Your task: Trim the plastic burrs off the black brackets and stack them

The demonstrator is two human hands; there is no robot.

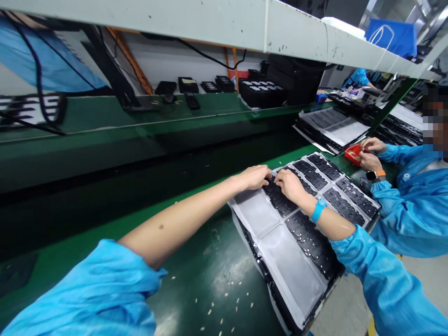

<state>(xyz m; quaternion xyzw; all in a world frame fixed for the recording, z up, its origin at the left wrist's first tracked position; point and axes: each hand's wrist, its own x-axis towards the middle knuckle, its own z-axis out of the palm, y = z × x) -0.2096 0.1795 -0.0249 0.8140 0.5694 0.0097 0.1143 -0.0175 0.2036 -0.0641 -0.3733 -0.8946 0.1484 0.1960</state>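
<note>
A shallow tray with a translucent whitish liner (292,270) lies on the bench in front of me, split into compartments. Rows of flat black parts (311,238) fill several compartments; the two nearest hold none. At the tray's far left edge, my left hand (257,177) is closed, fingertips curled down by the end of a row of black parts. Close beside it, my right hand (290,184), below a blue wristband (318,210), pinches over the same row. What the fingertips hold, if anything, is too small and hidden to make out.
A co-worker's hands (371,154) hold a small red container (353,154) at the right. Beyond my tray lies another stack of lined trays (336,126). Pale bits (231,295) are scattered on the green bench (196,261). A grey shelf beam (210,23) crosses overhead.
</note>
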